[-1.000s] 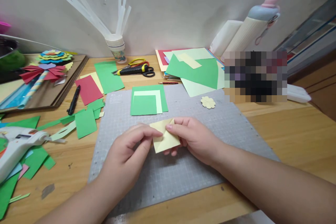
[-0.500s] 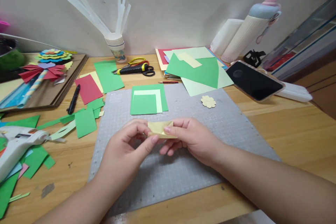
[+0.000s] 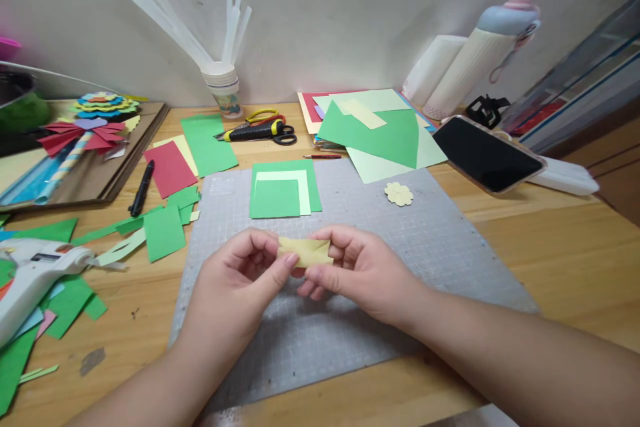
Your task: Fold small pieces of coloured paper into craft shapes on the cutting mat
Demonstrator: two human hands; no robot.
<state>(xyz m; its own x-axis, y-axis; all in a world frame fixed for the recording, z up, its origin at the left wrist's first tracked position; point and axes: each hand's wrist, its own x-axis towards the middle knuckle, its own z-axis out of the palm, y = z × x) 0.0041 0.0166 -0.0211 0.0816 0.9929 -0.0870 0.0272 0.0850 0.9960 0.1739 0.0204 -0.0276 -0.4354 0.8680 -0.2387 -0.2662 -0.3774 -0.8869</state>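
Between my two hands is a small folded piece of pale yellow paper (image 3: pixel 309 251), held above the grey cutting mat (image 3: pixel 400 267). My left hand (image 3: pixel 245 273) pinches its left end, thumb in front. At the right end, my right hand (image 3: pixel 357 263) grips it with the thumb low and the index finger on the upper edge. The other fingers curl behind the paper and are partly hidden. Farther back on the mat lie stacked green and pale green paper squares (image 3: pixel 275 199). A pale yellow paper flower (image 3: pixel 399 194) rests to their right.
A white glue gun (image 3: pixel 45 267) lies among green scraps at left. Behind the mat are a utility knife (image 3: pixel 253 132), a paper cup (image 3: pixel 227 100) of white strips and a pile of coloured paper (image 3: pixel 375 137). A phone (image 3: pixel 490 153) and a bottle (image 3: pixel 475 60) are at right.
The yellow paper has turned so its inner fold no longer faces me and it looks flatter. My right thumb has moved from its inside to the lower edge.
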